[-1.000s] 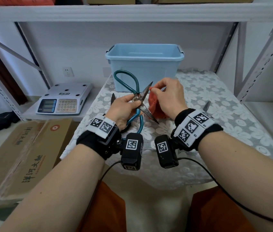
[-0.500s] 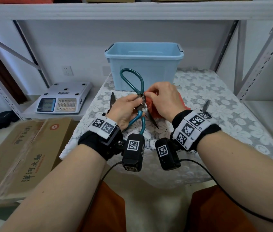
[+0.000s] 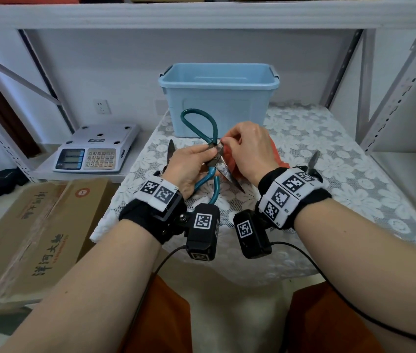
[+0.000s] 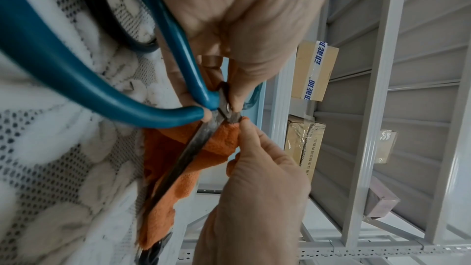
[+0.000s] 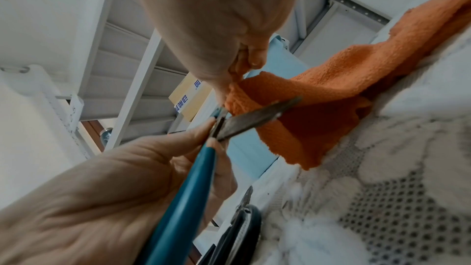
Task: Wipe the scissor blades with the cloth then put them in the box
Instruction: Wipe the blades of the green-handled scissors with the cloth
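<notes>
Lowest in the head view, our two forearms reach up from the bottom corners toward the middle of the frame. There our left hand (image 3: 189, 164) grasps the teal-handled scissors (image 3: 213, 171) near the pivot, fingers and thumb curled round the handle shanks, so the pair hangs above the lace tablecloth (image 3: 342, 179) with its blades spread. Just right of it, our right hand (image 3: 249, 149) pinches the orange cloth (image 4: 221, 140) against the base of one blade, close to the pivot; the rest of the cloth trails down onto the lace. The other blade (image 3: 227, 174) points toward the bottom of the frame, bare and mottled.

We judge the wiping to be underway, not finished: the cloth sits at the root of one blade, and the bare one looks unwiped.

A little farther up, two more pairs of scissors lie on the lace, one at centre left (image 3: 170, 151) and one at centre right (image 3: 312, 164).

Farthest, in the upper middle, the blue box (image 3: 218, 98) stands open; we cannot see its floor, so whether anything lies inside is unclear. Placing the scissors is not yet done.
</notes>
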